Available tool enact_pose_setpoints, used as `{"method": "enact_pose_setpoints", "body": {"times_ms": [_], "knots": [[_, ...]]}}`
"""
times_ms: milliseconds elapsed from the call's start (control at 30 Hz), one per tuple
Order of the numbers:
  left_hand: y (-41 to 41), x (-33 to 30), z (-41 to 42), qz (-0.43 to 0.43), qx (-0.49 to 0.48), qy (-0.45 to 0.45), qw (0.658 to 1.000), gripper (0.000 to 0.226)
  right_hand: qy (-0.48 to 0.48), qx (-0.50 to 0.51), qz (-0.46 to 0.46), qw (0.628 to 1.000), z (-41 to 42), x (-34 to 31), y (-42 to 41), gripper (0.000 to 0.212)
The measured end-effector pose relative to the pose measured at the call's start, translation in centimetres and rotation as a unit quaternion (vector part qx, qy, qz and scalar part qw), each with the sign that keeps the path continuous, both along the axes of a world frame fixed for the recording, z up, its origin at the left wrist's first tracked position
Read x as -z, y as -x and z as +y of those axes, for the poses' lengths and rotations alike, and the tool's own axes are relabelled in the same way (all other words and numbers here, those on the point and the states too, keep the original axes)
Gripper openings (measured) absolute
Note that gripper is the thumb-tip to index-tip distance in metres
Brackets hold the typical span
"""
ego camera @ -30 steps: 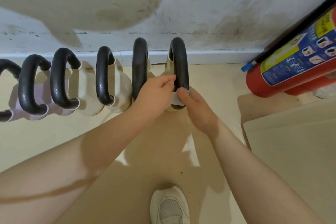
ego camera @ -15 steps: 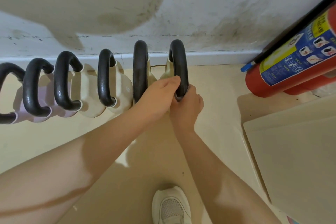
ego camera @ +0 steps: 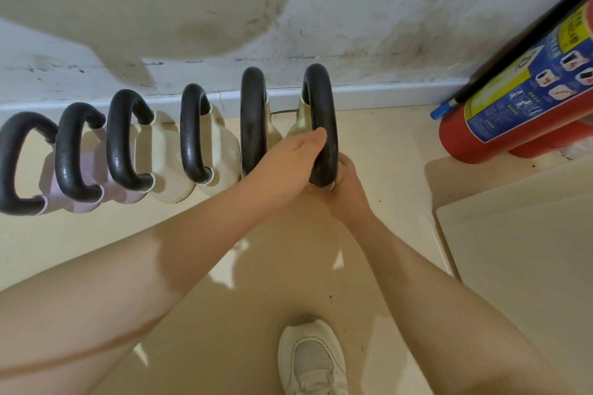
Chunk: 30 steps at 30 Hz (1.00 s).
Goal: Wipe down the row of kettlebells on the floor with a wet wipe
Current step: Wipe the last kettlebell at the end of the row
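Several kettlebells with black handles stand in a row along the wall's skirting. The rightmost kettlebell (ego camera: 321, 112) has a cream body. My left hand (ego camera: 288, 163) grips the near side of its handle. My right hand (ego camera: 345, 186) is curled around the base of the same handle from the right, pressing the wet wipe (ego camera: 330, 185) against it. Only a small white edge of the wipe shows between my fingers. The neighbouring kettlebell (ego camera: 253, 119) stands just left of my left hand.
A red fire extinguisher (ego camera: 513, 99) lies tilted at the right against the wall. A pale mat or board (ego camera: 519, 260) covers the floor at the lower right. My white shoe (ego camera: 311, 362) is on the beige floor below my arms. Pink and cream kettlebells (ego camera: 128, 144) extend leftward.
My right hand turned and wrapped around the base of the rightmost handle, hiding most of the wipe. My left hand closed tighter on the handle.
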<state>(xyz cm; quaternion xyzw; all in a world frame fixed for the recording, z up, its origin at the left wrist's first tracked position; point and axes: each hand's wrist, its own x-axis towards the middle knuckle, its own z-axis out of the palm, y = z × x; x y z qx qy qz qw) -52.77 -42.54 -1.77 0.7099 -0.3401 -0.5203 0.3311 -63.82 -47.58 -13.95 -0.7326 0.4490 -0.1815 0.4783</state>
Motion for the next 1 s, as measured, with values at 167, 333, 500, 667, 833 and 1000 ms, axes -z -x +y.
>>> {"method": "enact_pose_setpoints", "body": {"times_ms": [167,333,500,667,833,1000], "knots": [[0.2,0.7,0.3,0.03,-0.019,0.004,0.999,0.044,0.157,-0.168,0.171,0.958,-2.3,-1.2,2.3,0.029],[-0.1,0.7,0.5,0.02,-0.023,-0.03,0.999,0.051,0.23,-0.173,0.181,0.94,-1.5,-3.0,3.6,0.027],[-0.5,-1.3,0.7,-0.013,-0.035,-0.001,0.999,0.042,-0.037,0.028,-0.081,0.996,0.5,-8.2,1.9,0.014],[-0.1,-3.5,0.5,0.039,-0.015,0.053,0.998,0.024,-0.068,0.133,-0.157,0.976,0.7,-12.6,1.8,0.015],[2.3,-5.6,-0.9,0.121,0.002,0.064,0.991,0.017,-0.024,0.124,-0.151,0.98,0.8,-16.6,4.3,0.028],[5.6,-9.2,-3.3,0.186,-0.015,0.088,0.978,0.008,-0.07,0.133,-0.272,0.95,0.9,-20.7,8.8,0.028]]}}
